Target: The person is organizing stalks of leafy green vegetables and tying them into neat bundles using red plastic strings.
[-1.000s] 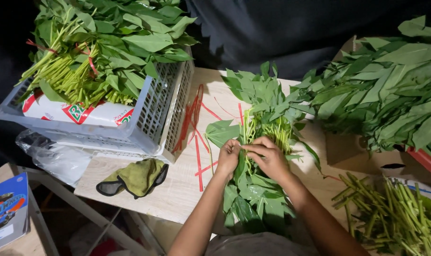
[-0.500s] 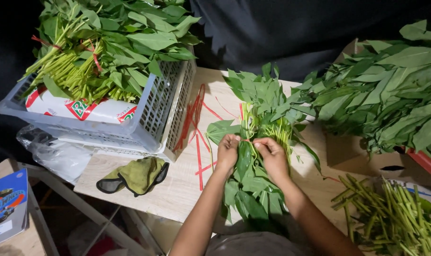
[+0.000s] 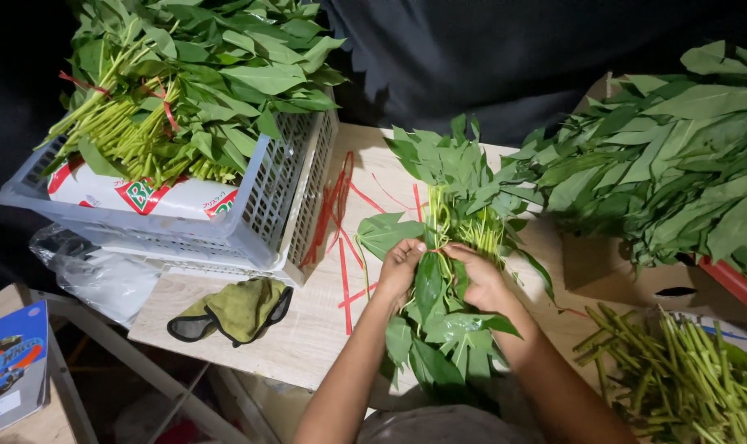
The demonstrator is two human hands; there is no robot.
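While both hands are meeting in the middle of the frame, this is how things are lying:

Left hand: the left hand (image 3: 402, 261) is curling its fingers tight around the stems of the bunch of leafy greens (image 3: 439, 247), a narrow grip holding the bunch.
Right hand: the right hand (image 3: 482, 275) is pressing on the same bunch from the other side, fingers bent and holding the stems, touching the left hand's fingertips.
Bunch: the greens are lying on the wooden tabletop (image 3: 308, 337), leaves pointing both up and down the frame, pale stems showing in the middle.
Red strings: thin red strings (image 3: 341, 222) are lying loose on the wood just left of the bunch.
Basket: a grey plastic basket (image 3: 267, 205) is sitting at the upper left, filled with tied green bundles (image 3: 184, 74) resting on a white bag.
Cloth: a yellow-green cloth (image 3: 238, 308) is lying below the basket, near the tabletop's edge.
Big pile: a heap of long leaves (image 3: 669, 164) is resting at the upper right on a cardboard box (image 3: 628, 275).
Stems: bare green stalks (image 3: 677, 370) are lying at the lower right.
Book: a blue book (image 3: 12, 366) is sitting at the lower left.
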